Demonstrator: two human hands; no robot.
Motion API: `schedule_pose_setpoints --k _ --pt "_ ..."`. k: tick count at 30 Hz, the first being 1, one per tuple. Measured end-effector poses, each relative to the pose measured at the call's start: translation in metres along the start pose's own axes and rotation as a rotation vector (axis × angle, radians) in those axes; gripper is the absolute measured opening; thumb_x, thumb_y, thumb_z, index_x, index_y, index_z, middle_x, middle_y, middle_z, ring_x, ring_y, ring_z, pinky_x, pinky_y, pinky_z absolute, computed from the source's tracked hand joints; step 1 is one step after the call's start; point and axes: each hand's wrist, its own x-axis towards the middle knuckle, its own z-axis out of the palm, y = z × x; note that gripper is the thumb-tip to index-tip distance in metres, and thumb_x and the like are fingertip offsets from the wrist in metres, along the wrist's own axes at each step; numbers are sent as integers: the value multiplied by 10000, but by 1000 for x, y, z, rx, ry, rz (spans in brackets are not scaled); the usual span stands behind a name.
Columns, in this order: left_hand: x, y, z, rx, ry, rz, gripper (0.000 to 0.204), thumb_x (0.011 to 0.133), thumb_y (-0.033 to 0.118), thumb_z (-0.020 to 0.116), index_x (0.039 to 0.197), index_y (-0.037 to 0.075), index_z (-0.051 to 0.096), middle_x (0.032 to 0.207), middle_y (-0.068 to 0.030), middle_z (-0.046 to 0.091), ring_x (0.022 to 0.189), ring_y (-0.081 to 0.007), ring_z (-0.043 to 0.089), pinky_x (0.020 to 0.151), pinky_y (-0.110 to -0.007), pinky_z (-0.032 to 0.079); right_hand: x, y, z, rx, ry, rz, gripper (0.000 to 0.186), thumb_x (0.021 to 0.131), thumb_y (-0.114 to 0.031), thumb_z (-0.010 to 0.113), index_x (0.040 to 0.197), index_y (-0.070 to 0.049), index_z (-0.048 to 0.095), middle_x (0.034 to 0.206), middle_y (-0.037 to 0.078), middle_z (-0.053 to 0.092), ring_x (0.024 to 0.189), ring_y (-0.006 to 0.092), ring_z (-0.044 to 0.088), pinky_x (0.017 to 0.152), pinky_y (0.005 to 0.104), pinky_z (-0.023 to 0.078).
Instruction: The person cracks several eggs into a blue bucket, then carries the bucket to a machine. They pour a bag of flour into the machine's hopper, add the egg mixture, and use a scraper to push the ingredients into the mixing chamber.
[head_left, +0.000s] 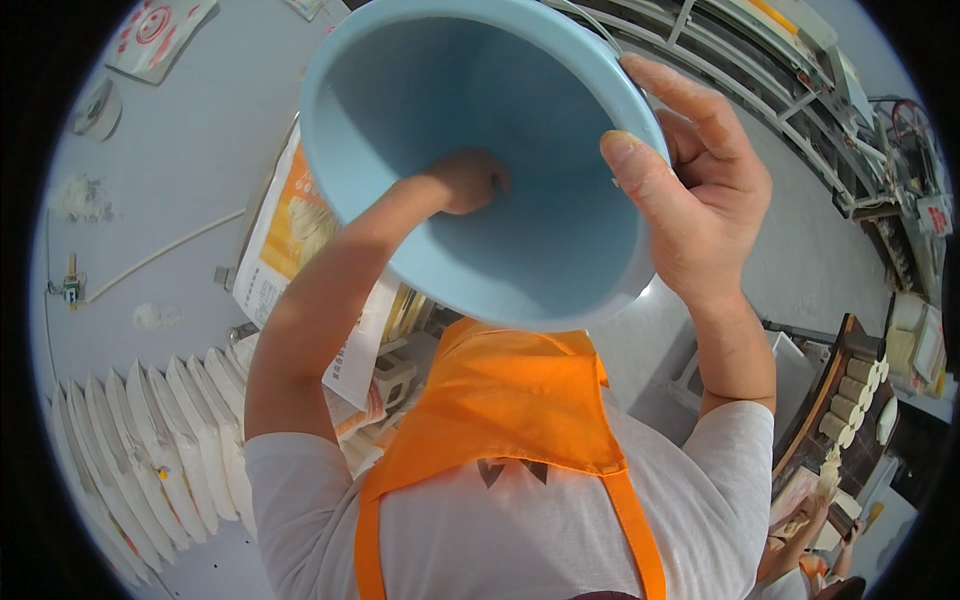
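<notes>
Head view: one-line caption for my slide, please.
Left hand reaches inside a tilted blue bucket while the right hand grips its rim.

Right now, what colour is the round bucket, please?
Light blue; the round bucket shows best in head view.

I had both arms reaching forward, elbows bent. The left forearm (pixel 340 270) slanted inward to the left hand (pixel 468 182), its fingers curled under and their tips hidden from me. The right forearm (pixel 735 345) stood straighter, the right hand (pixel 712 200) raised in a firm grip: thumb (pixel 645 172) nearer the body, index finger (pixel 692 95) farther out, the other fingers bent and partly hidden. Pale smudges marked the right thumb.
</notes>
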Motion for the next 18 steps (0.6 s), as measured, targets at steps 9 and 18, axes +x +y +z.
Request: schedule_pose_setpoints --k 9,18 --pt "6 -13 4 -268 166 125 197 977 113 609 1063 64 779 1013 -134 766 1004 -303 712 949 -413 541 -1 -5 2 -18 -50 16 424 945 -31 734 1358 6 647 902 10 699 749 43 609 684 196 480" --pt "16 -10 2 -336 146 95 169 930 69 616 1023 20 748 1009 -132 763 929 -284 697 908 -421 540 -2 -7 0 -33 -59 -3 421 940 -30 729 1352 -3 650 894 11 700 746 39 611 682 198 479"
